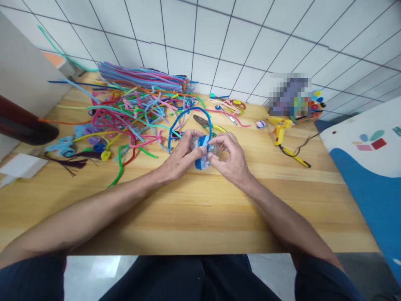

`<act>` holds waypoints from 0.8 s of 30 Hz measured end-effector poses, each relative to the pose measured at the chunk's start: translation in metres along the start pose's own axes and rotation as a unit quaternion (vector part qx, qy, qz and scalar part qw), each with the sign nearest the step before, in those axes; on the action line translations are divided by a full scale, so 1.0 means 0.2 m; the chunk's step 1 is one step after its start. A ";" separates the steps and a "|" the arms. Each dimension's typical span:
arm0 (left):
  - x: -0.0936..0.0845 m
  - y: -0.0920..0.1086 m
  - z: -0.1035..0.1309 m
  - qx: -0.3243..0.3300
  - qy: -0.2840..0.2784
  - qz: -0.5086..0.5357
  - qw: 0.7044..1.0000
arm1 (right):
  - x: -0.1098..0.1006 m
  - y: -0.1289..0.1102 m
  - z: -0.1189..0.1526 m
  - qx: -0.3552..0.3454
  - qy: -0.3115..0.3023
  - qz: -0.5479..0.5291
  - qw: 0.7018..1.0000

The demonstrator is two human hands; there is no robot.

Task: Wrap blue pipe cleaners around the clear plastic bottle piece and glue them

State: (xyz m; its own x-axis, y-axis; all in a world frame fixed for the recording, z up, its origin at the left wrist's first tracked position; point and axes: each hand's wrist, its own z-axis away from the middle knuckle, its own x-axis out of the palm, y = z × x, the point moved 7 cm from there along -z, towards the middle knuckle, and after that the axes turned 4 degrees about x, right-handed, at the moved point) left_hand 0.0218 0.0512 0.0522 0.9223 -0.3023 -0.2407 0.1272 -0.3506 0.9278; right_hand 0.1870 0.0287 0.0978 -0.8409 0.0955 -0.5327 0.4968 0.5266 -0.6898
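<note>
A small roll wrapped in blue, white and lilac pipe cleaner (203, 161) is held between my two hands above the middle of the table. Fingers and thumb of my left hand (184, 154) are closed on its left side. On its right side, my right hand (230, 156) pinches at the blue pipe cleaner (194, 108), whose long free end arches up over the roll and comes down behind my left hand. My fingers hide part of the roll. Just behind it lie pliers (200, 121) with green and yellow handles.
Tangled pipe cleaners (106, 119) cover the back left, before a purple bundle (140, 77). A yellow glue gun (280, 127) stands right, near a yellow-black cutter (294, 156). White paper (23, 166) lies far left. A dark red cylinder (26, 121) juts in from the left.
</note>
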 end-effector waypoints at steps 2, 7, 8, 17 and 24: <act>0.00 0.01 0.00 0.014 0.003 -0.017 1.000 | 0.00 0.00 0.00 -0.004 0.000 -0.010 1.000; 0.00 0.00 -0.01 0.027 0.008 -0.027 0.999 | 0.01 0.04 -0.02 0.028 -0.035 -0.042 0.998; 0.00 0.00 -0.01 0.025 0.011 -0.026 0.999 | 0.01 0.05 -0.02 0.036 -0.043 -0.051 0.997; 0.01 0.01 0.01 0.069 0.027 -0.033 0.997 | 0.00 0.05 -0.01 0.013 -0.019 -0.060 0.998; 0.02 0.01 0.03 0.094 0.038 -0.055 0.993 | 0.01 0.05 0.01 0.002 -0.004 -0.031 1.000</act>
State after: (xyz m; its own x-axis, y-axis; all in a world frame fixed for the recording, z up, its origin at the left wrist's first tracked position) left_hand 0.0244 0.0435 0.0512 0.9324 -0.1872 -0.3093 0.1659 -0.5387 0.8260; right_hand 0.1909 0.0325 0.0890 -0.8681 0.0566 -0.4932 0.4454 0.5275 -0.7234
